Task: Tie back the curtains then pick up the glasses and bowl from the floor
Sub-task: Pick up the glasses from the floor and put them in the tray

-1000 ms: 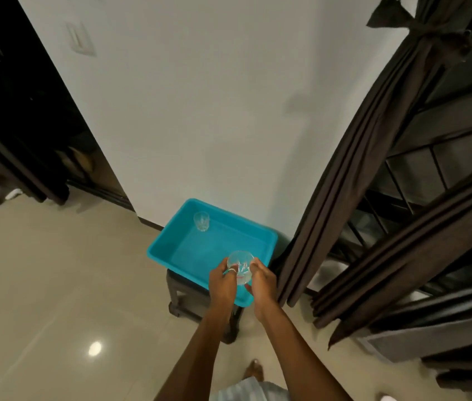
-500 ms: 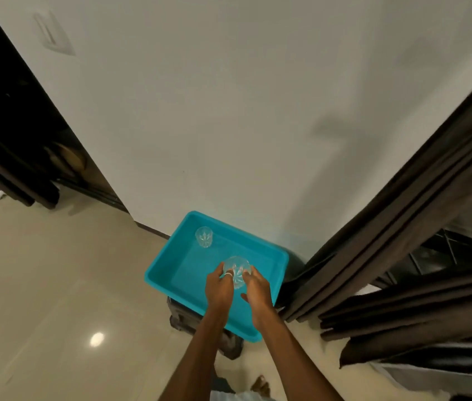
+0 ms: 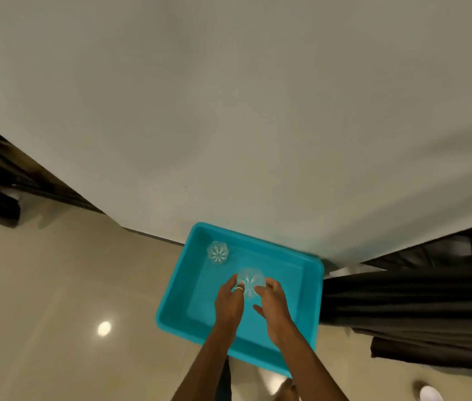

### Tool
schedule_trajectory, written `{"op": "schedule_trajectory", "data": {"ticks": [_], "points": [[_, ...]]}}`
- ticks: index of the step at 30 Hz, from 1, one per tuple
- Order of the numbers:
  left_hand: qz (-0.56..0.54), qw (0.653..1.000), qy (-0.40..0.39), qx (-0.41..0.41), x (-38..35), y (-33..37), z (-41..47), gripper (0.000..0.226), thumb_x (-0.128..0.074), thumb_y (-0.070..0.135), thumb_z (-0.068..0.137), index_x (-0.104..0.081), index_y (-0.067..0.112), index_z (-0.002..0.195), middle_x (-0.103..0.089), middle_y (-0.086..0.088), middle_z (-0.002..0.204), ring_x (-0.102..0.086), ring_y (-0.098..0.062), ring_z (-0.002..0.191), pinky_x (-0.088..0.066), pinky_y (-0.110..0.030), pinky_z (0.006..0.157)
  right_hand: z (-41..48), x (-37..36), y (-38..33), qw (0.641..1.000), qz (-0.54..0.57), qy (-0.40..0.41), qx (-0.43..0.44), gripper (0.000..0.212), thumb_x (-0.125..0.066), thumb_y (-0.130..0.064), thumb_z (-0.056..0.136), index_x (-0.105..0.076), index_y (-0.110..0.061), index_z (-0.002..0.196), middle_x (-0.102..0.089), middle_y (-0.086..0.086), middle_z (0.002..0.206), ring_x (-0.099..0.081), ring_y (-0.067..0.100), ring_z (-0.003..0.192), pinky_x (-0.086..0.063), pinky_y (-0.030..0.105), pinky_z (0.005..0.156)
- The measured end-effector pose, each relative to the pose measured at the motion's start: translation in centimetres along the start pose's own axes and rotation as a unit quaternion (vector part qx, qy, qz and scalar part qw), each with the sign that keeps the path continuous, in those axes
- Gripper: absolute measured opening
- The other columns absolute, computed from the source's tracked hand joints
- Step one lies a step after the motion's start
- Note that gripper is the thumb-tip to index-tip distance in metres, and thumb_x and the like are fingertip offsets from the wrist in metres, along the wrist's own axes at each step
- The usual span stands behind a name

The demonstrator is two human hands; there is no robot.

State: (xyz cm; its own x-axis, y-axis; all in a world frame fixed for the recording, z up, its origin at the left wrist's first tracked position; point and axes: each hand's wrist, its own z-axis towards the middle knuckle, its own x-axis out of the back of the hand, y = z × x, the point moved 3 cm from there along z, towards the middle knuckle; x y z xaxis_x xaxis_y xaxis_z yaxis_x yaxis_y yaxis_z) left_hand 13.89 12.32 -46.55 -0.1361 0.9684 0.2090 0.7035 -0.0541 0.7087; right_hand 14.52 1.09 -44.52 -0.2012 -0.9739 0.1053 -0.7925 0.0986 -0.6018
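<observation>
A clear glass (image 3: 250,280) with a cut star pattern is held over the middle of the turquoise tray (image 3: 314,308). It is gripped from either side by the left hand (image 3: 229,302), on which a ring (image 3: 239,289) is worn, and the right hand (image 3: 274,305), the fingers of both curled round it. Whether it touches the tray's bottom cannot be told. A second glass (image 3: 218,252) is seen upright in the tray's far left corner. A dark curtain (image 3: 417,305) is bunched just beside the tray's right edge, below the white wall (image 3: 229,125).
</observation>
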Motion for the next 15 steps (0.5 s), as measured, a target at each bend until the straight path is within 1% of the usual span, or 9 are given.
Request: {"op": "schedule_trajectory", "data": {"ticks": [3, 7, 9, 11, 13, 15], "points": [[0.031, 0.999, -0.027, 0.006, -0.3, -0.4, 3.4, 0.037, -0.048, 0.016, 0.101, -0.062, 0.020, 0.134, -0.062, -0.008, 0.133, -0.057, -0.031, 0.125, -0.044, -0.051, 0.108, 3.2, -0.9, 1.0, 1.000, 0.026, 0.008, -0.008, 0.028, -0.056, -0.004, 0.098, -0.056, -0.018, 0.122, -0.062, 0.000, 0.115, -0.060, 0.012, 0.096, -0.051, 0.039, 0.091], [0.024, 0.998, -0.039, 0.034, -1.4, -2.0, 7.3, 0.037, -0.049, 0.013, 0.100, -0.061, 0.019, 0.134, -0.060, -0.008, 0.136, -0.055, -0.029, 0.126, -0.043, -0.051, 0.109, 7.4, -1.8, 2.2, 0.999, 0.047, 0.008, -0.009, 0.032, -0.054, 0.004, 0.095, -0.060, -0.023, 0.112, -0.066, -0.001, 0.114, -0.063, 0.014, 0.096, -0.051, 0.036, 0.087], [0.016, 0.998, -0.044, 0.037, -2.0, -2.6, 9.1, 0.032, -0.049, 0.011, 0.100, -0.064, 0.025, 0.125, -0.062, -0.004, 0.129, -0.058, -0.025, 0.121, -0.045, -0.050, 0.108, 9.4, -2.1, 2.7, 0.999, 0.047, 0.006, -0.006, 0.034, -0.054, 0.006, 0.094, -0.061, -0.023, 0.110, -0.068, 0.001, 0.112, -0.064, 0.016, 0.095, -0.051, 0.034, 0.085], [0.006, 0.998, -0.049, 0.036, -2.4, -2.9, 10.8, 0.030, -0.049, 0.011, 0.100, -0.065, 0.032, 0.114, -0.066, 0.002, 0.118, -0.062, -0.018, 0.109, -0.050, -0.046, 0.102, 11.2, -2.4, 3.2, 0.999, 0.038, -0.001, -0.003, 0.034, -0.055, 0.004, 0.094, -0.063, -0.024, 0.112, -0.069, 0.000, 0.113, -0.066, 0.017, 0.100, -0.052, 0.036, 0.090], [0.003, 0.998, -0.058, 0.034, -2.8, -3.5, 12.4, 0.030, -0.049, 0.011, 0.100, -0.066, 0.028, 0.117, -0.067, 0.005, 0.113, -0.063, -0.013, 0.099, -0.052, -0.042, 0.096, 12.6, -2.6, 3.4, 0.999, 0.037, -0.008, 0.000, 0.034, -0.055, 0.003, 0.094, -0.065, -0.025, 0.109, -0.070, -0.002, 0.110, -0.066, 0.016, 0.101, -0.053, 0.039, 0.093], [0.010, 0.997, -0.067, 0.038, -3.2, -4.0, 13.7, 0.032, -0.050, 0.014, 0.101, -0.061, 0.025, 0.129, -0.058, 0.004, 0.121, -0.061, -0.011, 0.098, -0.052, -0.041, 0.096, 13.9, -2.7, 3.6, 0.999, 0.037, -0.008, 0.002, 0.033, -0.055, 0.002, 0.095, -0.066, -0.026, 0.107, -0.071, -0.001, 0.108, -0.066, 0.017, 0.101, -0.054, 0.039, 0.094]]}}
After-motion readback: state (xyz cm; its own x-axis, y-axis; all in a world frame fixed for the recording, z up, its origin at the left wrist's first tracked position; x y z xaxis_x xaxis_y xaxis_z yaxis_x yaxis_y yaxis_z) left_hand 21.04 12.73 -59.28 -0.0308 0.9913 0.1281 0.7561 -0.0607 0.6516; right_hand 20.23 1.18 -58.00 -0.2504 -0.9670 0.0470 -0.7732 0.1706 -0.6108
